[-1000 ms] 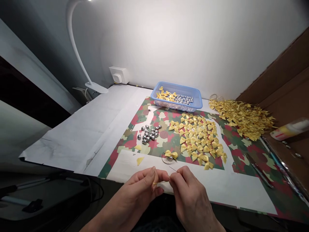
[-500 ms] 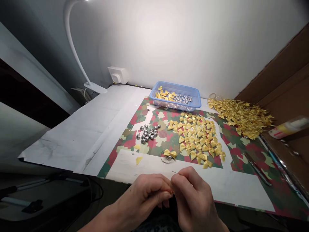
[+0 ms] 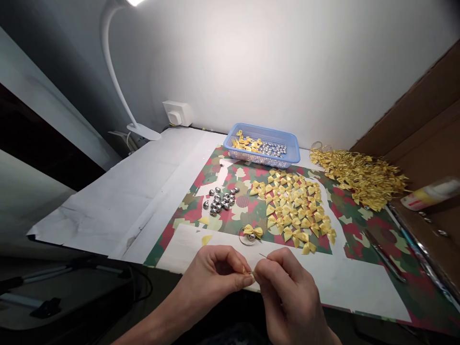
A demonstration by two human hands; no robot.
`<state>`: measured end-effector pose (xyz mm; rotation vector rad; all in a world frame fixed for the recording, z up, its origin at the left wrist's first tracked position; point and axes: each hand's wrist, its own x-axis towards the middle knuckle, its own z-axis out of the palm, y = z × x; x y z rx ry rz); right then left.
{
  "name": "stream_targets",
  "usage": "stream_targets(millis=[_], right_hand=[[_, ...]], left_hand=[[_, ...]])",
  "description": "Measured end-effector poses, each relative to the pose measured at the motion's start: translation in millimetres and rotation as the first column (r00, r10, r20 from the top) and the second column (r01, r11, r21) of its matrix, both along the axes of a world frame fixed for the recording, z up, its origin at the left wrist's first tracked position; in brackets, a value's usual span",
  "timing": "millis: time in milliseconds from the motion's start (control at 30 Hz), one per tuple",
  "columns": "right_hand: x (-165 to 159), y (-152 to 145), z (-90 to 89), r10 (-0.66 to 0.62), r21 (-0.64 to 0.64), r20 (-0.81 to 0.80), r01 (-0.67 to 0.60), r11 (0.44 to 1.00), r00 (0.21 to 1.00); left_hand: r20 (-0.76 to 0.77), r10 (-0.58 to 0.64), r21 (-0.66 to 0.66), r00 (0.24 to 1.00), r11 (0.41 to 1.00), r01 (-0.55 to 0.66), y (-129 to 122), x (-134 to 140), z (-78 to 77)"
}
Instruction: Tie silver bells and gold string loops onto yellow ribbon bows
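My left hand (image 3: pixel 224 270) is closed, thumb and fingertips pinching something tiny with a yellowish edge, mostly hidden. Close against it, my right hand (image 3: pixel 287 287) is closed too, and a thin needle-like piece (image 3: pixel 263 255) sticks out above its fingers. Both hands meet over the front edge of the table. Just beyond them lies a yellow ribbon bow (image 3: pixel 253 229) with a silver bell (image 3: pixel 251 236) and a thin clear loop (image 3: pixel 243 238). Rows of yellow bows (image 3: pixel 294 206) are laid out to the right, with a cluster of silver bells (image 3: pixel 223 201) to the left.
A blue basket (image 3: pixel 261 130) with bows and bells stands at the back, beside a heap of gold bows (image 3: pixel 362 175). Tweezers (image 3: pixel 386 258) and a bottle (image 3: pixel 427 194) are at the right. A white lamp (image 3: pixel 113 72) stands back left. Yellow scraps (image 3: pixel 206 239) lie near my left hand.
My left hand's fingers have shifted into a more open-looking pinch, showing a bit of the tiny yellowish thing. My right hand has barely moved. The view has tilted slightly.
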<state>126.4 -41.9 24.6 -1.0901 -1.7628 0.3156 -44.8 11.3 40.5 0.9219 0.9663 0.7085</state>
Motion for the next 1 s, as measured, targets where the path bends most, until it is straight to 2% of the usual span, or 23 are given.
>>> stream_targets(millis=[233,500,700,867,1000], right_hand=[[4.8,-0.4,-6.2,-0.009,-0.027,0.030,0.010,1.000,1.000],[6.7,-1.4,-5.2,-0.008,-0.034,0.044,0.009,0.999,0.999],[11.0,-1.2,-1.5,0.003,-0.036,0.089,0.001,0.999,0.996],[24.5,2.1,0.2,-0.085,0.034,0.188,0.080,0.996,0.978],[36.8,2.5,0.7,-0.129,0.034,0.263,0.124,0.992,0.956]], left_hand=[[0.022,0.060,0.026,0.998,0.998,-0.061,0.9,-3.8,5.4],[-0.020,0.037,0.030,0.999,0.999,-0.037,2.7,-7.7,10.0],[0.033,0.021,0.015,0.999,1.000,-0.021,0.0,-8.1,10.6],[0.029,-0.001,0.027,1.000,1.000,0.000,-0.1,-14.0,7.8],[-0.010,-0.050,0.065,0.999,0.997,0.051,1.7,-16.6,2.3]])
